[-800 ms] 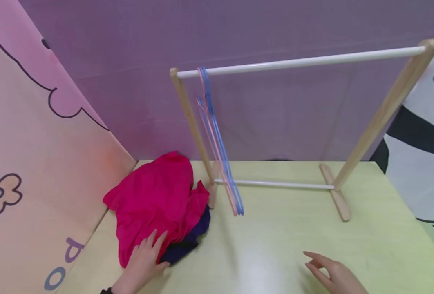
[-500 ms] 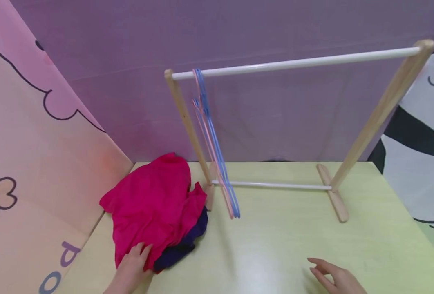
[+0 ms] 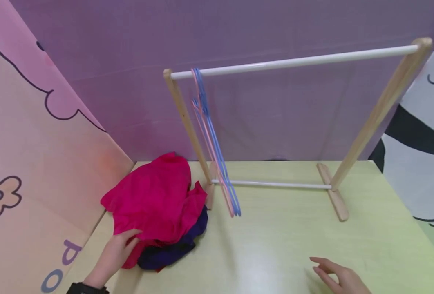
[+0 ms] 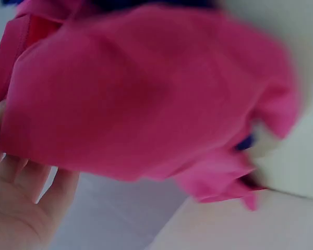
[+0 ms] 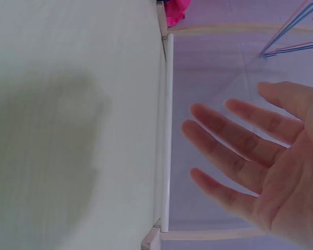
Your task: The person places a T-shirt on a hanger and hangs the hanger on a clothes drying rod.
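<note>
A crumpled bright pink garment point(image 3: 154, 196) lies heaped at the left of the table, with a dark navy cloth point(image 3: 173, 251) showing from under its near edge. My left hand point(image 3: 117, 247) pinches the near left edge of the pink garment, lifting it a little off a redder layer. In the left wrist view, the fingers point(image 4: 34, 179) are behind the raised cloth and the thumb is at the left border. Over the table's right front, my right hand point(image 3: 340, 277) hovers holding nothing, its fingers point(image 5: 229, 151) loosely spread in the right wrist view.
A wooden rack with a white top rail point(image 3: 294, 62) stands at the back of the table. Several pink and blue hangers point(image 3: 217, 151) hang bunched at its left end. A printed panel point(image 3: 48, 175) borders the left side, and purple cloth point(image 3: 268, 118) hangs behind.
My left hand has drawn back from lying on the pink garment and now raises its near edge, baring more navy cloth. The right hand stays nearly in place.
</note>
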{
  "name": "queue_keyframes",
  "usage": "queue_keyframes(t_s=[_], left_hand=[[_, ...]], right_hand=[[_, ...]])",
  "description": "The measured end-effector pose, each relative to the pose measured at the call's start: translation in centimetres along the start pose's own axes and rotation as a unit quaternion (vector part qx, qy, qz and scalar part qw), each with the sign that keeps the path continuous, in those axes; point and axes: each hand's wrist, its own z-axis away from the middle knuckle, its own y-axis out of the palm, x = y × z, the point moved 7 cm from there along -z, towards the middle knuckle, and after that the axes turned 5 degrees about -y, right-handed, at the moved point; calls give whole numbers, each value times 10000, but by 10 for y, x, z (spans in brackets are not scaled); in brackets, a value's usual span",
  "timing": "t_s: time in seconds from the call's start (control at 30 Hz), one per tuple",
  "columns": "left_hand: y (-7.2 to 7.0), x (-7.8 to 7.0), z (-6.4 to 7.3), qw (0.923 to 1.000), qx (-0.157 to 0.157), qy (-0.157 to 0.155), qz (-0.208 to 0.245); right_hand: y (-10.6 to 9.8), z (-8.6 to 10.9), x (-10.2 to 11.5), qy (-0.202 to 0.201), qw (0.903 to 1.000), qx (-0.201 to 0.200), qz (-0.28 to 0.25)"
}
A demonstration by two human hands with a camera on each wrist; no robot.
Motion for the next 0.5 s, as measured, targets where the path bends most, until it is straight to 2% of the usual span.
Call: queue_keyframes(t_s=[0.2, 0.33, 0.5], left_hand=[[-37, -26, -31, 9963, -562, 387, 531], [-54, -43, -54, 9920, -703, 718, 766], [-73, -64, -85, 9882, -753, 1127, 711]], right_hand=[[-8, 1, 6, -396, 9981, -477, 1], [-12, 3, 9, -663, 9953, -710, 19], [-14, 3, 9, -725, 9946, -745, 44]])
